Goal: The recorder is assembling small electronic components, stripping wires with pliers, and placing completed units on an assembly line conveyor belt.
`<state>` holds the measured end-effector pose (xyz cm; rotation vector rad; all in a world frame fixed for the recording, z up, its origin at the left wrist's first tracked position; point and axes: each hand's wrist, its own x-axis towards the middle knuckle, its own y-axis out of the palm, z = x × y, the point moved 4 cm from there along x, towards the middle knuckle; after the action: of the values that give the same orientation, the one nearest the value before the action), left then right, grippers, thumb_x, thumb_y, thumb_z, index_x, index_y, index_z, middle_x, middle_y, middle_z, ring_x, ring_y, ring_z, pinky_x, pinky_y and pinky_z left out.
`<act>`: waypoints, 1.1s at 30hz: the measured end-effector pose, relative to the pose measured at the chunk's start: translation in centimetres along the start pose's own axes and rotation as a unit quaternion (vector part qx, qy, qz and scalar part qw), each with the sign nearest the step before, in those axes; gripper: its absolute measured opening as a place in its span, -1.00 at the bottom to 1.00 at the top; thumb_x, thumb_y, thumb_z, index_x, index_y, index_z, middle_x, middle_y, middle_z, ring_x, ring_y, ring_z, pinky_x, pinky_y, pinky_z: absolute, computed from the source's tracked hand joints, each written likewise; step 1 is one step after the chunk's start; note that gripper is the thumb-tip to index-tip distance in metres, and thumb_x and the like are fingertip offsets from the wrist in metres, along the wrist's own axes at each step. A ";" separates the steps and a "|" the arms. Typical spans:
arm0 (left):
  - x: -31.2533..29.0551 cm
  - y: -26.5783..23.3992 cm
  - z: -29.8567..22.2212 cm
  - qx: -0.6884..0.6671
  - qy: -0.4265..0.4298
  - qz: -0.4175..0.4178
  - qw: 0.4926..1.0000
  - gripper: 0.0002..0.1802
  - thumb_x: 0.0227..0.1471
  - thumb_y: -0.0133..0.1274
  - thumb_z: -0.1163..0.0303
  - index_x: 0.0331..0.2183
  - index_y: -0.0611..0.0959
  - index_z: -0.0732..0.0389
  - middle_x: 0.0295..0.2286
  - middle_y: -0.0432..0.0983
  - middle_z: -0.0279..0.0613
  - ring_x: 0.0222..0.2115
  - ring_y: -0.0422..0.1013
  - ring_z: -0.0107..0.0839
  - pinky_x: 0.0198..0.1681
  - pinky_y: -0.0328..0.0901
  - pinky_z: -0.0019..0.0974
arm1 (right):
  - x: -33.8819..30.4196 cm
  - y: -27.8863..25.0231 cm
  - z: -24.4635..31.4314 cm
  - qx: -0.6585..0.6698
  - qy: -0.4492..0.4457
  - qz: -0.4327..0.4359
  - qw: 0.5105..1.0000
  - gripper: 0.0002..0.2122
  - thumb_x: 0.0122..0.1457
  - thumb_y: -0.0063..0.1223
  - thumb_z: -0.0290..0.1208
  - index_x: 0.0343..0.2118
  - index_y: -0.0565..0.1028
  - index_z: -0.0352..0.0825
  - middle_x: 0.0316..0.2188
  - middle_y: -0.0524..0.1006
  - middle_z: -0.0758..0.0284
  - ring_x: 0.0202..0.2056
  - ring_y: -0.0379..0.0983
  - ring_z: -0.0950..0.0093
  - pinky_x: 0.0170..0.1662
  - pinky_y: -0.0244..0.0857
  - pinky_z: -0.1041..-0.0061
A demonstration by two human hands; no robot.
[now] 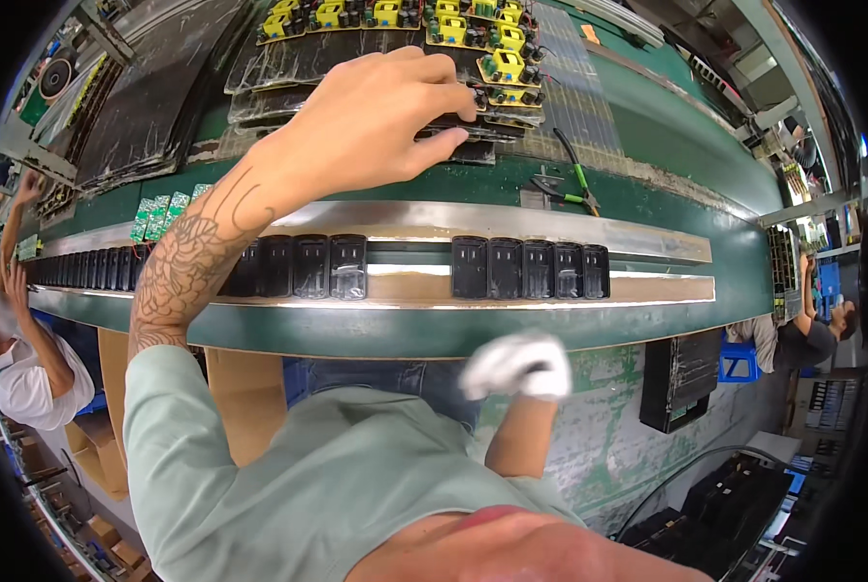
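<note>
My left hand (385, 116), bare, is stretched out over stacked black sheets (274, 73) at the back of the bench. Its fingers are bent and the thumb stands apart, with no object visible between them. Close by its fingertips are circuit boards with yellow transformers (507, 66), set in rows on the top sheet. In a white glove, my right hand (518, 369) hangs just in front of the bench edge; motion blurs its fingers. Between the hands, black plastic case halves (470, 268) stand in a metal-edged rail (662, 288), in two groups with a gap.
Green-handled cutters (579, 182) lie on the green bench (735, 276) right of the sheets. Small green circuit boards (162, 215) sit behind the rail, left of my forearm. A co-worker in white (41, 378) is at the left, another person (822, 325) at the far right.
</note>
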<state>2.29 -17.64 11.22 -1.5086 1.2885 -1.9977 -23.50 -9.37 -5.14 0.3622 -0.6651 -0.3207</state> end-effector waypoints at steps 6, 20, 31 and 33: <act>2.0 3.2 6.8 0.027 -0.109 -0.013 0.994 -0.73 0.09 0.16 0.33 -0.16 0.71 0.20 -0.22 0.55 -0.15 -0.21 0.47 -0.21 -0.14 0.41 -0.21 | -3.6 -2.3 8.8 -0.418 0.075 -0.532 0.733 -0.66 0.23 0.02 -0.47 0.01 0.56 -0.56 0.19 0.48 0.04 -0.35 0.53 0.43 -0.26 0.43 0.56; 4.6 5.4 7.8 -0.050 -0.114 0.015 0.992 -0.72 0.05 0.17 0.28 -0.23 0.71 0.24 -0.25 0.55 -0.07 -0.21 0.45 -0.10 -0.11 0.41 -0.12 | -2.5 -0.9 7.5 -0.467 0.182 -0.540 0.676 -0.68 0.22 -0.08 -0.59 -0.03 0.57 -0.60 0.18 0.50 0.05 -0.18 0.56 0.38 -0.04 0.39 0.59; -4.6 0.1 -1.3 -0.186 -0.120 -0.020 0.975 -0.61 0.04 0.23 0.51 -0.04 0.65 0.16 -0.24 0.50 -0.26 -0.28 0.43 -0.37 -0.20 0.37 -0.32 | -1.7 2.4 9.5 -0.501 -0.067 -0.477 0.719 -0.68 0.09 0.05 -0.57 -0.07 0.60 -0.50 -0.03 0.62 0.00 -0.30 0.59 0.35 -0.18 0.48 0.45; -6.8 1.2 -4.5 -0.323 -0.134 0.063 0.935 -0.54 0.02 0.23 0.57 0.00 0.59 0.19 -0.25 0.50 -0.24 -0.30 0.42 -0.40 -0.24 0.35 -0.35 | 2.3 3.3 8.3 -0.590 -0.050 -0.404 0.697 -0.68 0.00 0.32 -0.50 -0.12 0.64 -0.42 -0.02 0.63 0.05 -0.25 0.61 0.31 -0.12 0.49 0.40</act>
<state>0.63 -11.36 6.07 -1.8245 1.9675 -1.2726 -26.59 -9.16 3.55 -0.6672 -0.2431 -1.5335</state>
